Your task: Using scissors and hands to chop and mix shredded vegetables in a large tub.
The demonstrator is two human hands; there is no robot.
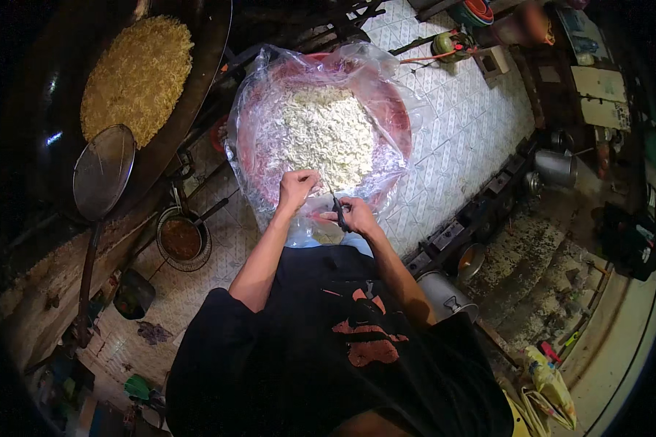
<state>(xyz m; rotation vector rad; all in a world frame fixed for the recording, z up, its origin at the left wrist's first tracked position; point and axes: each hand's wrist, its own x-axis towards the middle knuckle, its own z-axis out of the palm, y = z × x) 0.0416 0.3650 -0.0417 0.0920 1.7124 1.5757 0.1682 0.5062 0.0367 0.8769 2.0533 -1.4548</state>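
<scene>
Before me stands a wide red basin (pixel 399 112) lined with a clear plastic sheet (pixel 254 98). Inside lies a heap of pale, floury pieces (pixel 328 134), whose exact kind I cannot tell. My right hand (pixel 355 214) grips a pair of scissors (pixel 339 212) by the dark handles, with the blades pointing up toward the heap. Left of the blades, my left hand (pixel 299 191) is over the basin's near edge with its fingertips pinched together. Whether something small sits between those fingertips is too small to tell.
At upper left a large wok (pixel 208 65) holds a bubbling yellow batch (pixel 139 76); a long-handled strainer (pixel 104 172) rests on its rim. Below it are a pot of brown liquid (pixel 181 238) and a wire basket. A gas cylinder (pixel 447 46) and aluminium pots (pixel 556 167) stand to the right.
</scene>
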